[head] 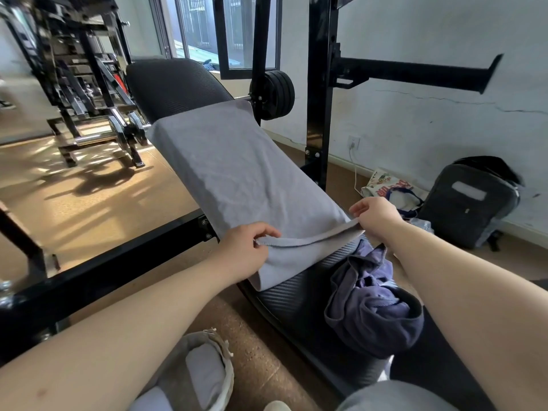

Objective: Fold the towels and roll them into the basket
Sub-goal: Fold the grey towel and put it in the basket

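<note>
a home gym: padded weight bench (pixel 178 84), weight plates (pixel 274 94), dumbbell rack (pixel 86 69).

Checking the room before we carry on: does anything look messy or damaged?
A purple towel lies crumpled in a heap on the near end of the bench, unlike the grey towel spread flat beyond it. A crack runs across the white wall.

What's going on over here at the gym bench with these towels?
A person is folding a light grey towel spread flat along a black padded weight bench. The left hand and the right hand each pinch a near corner, lifted slightly off the bench. A crumpled dark blue-purple towel lies on the bench's near end, not yet folded. On the floor, a grey fabric basket already holds what looks like a pale grey rolled towel.
</note>
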The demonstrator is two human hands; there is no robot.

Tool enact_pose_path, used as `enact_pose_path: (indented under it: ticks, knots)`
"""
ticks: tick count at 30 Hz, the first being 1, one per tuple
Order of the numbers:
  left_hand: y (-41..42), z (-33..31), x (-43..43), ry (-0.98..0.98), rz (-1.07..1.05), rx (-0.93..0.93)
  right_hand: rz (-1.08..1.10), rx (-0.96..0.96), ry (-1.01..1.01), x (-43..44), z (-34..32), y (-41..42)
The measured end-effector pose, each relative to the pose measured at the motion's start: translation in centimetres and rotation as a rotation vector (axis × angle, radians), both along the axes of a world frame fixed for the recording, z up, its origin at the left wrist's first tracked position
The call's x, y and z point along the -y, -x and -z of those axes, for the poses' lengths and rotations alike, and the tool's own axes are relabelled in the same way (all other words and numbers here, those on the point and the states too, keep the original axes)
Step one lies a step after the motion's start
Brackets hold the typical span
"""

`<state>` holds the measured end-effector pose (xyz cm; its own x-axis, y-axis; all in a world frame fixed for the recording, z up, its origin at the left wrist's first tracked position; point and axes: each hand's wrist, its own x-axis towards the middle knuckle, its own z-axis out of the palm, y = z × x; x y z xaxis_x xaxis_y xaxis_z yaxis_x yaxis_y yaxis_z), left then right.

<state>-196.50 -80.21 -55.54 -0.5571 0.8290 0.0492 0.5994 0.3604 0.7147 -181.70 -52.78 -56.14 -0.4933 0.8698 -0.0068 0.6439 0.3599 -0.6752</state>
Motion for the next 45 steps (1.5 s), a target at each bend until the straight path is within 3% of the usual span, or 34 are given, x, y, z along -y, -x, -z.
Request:
enact_pose_path:
  ticks: [6,10,23,25,28,30,45]
  knots:
    - [0.9,-0.4,-0.3,-0.065,-0.218,0.107,0.014,-0.058,-0.073,-0.3,-0.6,0.4]
    - [1.3,-1.0,-0.8,-0.151,-0.347,0.296,-0.016,-0.109,-0.100,-0.1,-1.3,1.3]
    - [5.0,-2.5,0.2,-0.471,-0.473,0.848,0.025,-0.232,-0.058,-0.2,-4.4,6.5]
    - [6.0,-2.4,0.9,-0.444,-0.420,0.777,0.022,-0.257,-0.040,-0.2,-4.7,7.5]
    - [7.5,-2.0,2.0,-0.248,-0.317,0.466,0.007,-0.266,-0.079,0.1,-5.4,8.8]
    - [8.3,-2.0,2.4,-0.217,-0.321,0.356,-0.007,-0.261,-0.115,0.4,-6.0,9.5]
    - [15.1,-5.5,2.2,-0.516,-0.499,0.275,-0.062,-0.366,-0.134,0.8,-9.5,16.2]
